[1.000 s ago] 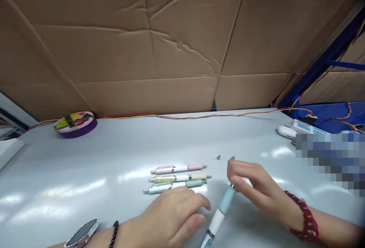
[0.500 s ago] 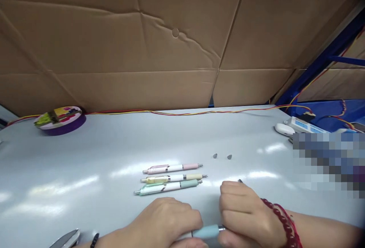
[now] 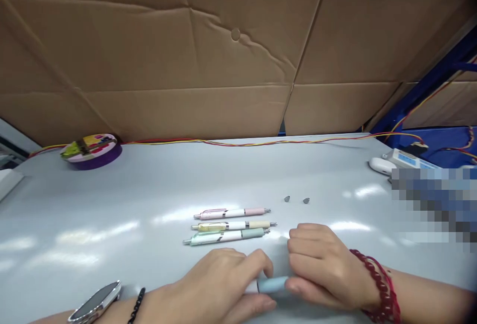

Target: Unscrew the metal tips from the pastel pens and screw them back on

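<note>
Between my two hands, near the front of the table, is a white pen with a light blue grip [image 3: 274, 284]. My left hand [image 3: 223, 282] is closed around its white barrel, with the thumb stretched below it. The curled fingers of my right hand [image 3: 324, 267] hide the pen's tip end, and the right thumb touches the end of the blue grip. Just beyond lie a pink and white pen [image 3: 234, 213], a yellow and white pen [image 3: 236, 225] and a green and white pen [image 3: 229, 236]. Farther right are two small grey pieces [image 3: 286, 199], apart from each other.
At the back left sits a purple round box [image 3: 95, 160] with a colourful lid. Red and yellow wires [image 3: 223, 143] run along the rear edge below a cardboard wall [image 3: 156, 50]. On the right are a white rounded case [image 3: 382, 166] and a power strip [image 3: 408, 159].
My right thumb and fingers have moved over the pen's metal tip, which showed between my hands before. My left index finger is raised more. The view has shifted slightly left.
</note>
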Action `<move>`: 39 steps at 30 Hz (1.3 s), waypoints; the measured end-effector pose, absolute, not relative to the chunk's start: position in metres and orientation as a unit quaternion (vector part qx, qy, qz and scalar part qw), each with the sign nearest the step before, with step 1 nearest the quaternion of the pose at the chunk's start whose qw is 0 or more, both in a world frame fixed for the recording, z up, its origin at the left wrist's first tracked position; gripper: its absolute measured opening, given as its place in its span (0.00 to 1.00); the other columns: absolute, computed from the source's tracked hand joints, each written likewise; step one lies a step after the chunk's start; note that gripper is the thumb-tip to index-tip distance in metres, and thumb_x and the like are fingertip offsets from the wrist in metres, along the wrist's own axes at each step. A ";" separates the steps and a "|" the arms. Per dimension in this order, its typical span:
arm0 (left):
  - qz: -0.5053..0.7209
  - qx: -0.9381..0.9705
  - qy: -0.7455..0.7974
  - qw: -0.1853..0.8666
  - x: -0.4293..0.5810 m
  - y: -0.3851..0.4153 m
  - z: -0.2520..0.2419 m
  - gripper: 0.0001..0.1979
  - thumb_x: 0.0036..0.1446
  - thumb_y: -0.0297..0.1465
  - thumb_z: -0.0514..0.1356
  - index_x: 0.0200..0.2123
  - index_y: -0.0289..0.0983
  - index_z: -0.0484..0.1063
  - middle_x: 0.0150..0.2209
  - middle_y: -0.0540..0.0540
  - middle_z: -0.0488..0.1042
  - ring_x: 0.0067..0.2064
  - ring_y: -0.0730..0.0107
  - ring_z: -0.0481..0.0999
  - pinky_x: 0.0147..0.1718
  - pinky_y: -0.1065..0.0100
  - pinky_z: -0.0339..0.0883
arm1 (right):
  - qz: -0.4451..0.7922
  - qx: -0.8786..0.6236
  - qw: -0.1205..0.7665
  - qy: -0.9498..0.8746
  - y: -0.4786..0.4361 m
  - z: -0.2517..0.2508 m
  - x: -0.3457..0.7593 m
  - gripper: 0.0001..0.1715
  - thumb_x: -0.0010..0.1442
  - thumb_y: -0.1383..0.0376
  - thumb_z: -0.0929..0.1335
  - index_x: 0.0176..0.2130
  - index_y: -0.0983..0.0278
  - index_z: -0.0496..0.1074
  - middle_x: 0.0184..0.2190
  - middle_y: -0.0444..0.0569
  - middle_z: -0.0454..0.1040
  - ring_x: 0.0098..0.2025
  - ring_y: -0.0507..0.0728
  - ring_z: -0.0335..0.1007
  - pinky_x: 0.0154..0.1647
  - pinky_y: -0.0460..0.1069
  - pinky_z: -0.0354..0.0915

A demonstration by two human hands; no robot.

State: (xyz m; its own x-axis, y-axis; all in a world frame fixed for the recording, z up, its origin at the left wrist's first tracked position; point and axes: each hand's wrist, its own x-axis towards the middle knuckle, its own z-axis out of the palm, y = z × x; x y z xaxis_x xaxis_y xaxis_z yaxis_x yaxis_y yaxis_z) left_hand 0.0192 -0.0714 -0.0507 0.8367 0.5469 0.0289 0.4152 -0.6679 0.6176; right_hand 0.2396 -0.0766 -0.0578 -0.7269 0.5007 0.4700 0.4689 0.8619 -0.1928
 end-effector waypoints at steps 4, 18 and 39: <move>0.121 0.903 0.277 0.306 0.022 -0.073 -0.053 0.04 0.64 0.33 0.52 0.38 0.40 0.64 0.33 0.51 0.72 0.33 0.70 0.72 0.31 0.73 0.65 | 0.032 -0.298 0.252 -0.920 -0.077 -0.058 0.240 0.27 0.67 0.65 0.54 0.18 0.63 0.61 0.14 0.42 0.60 0.18 0.50 0.50 0.21 0.48 0.48; 0.158 0.878 0.298 0.339 0.021 -0.068 -0.057 0.11 0.67 0.32 0.43 0.37 0.39 0.64 0.33 0.50 0.71 0.32 0.70 0.71 0.32 0.72 0.65 | 0.222 -0.349 0.262 -0.872 -0.072 -0.053 0.246 0.17 0.65 0.54 0.60 0.32 0.63 0.65 0.28 0.47 0.70 0.30 0.51 0.63 0.30 0.45 0.60; 0.095 0.883 0.282 0.362 0.022 -0.065 -0.055 0.12 0.67 0.31 0.44 0.38 0.38 0.65 0.35 0.49 0.72 0.35 0.69 0.71 0.35 0.72 0.64 | 0.284 -0.379 0.165 -0.865 -0.074 -0.055 0.247 0.24 0.65 0.50 0.56 0.27 0.63 0.63 0.21 0.42 0.65 0.23 0.50 0.57 0.25 0.45 0.55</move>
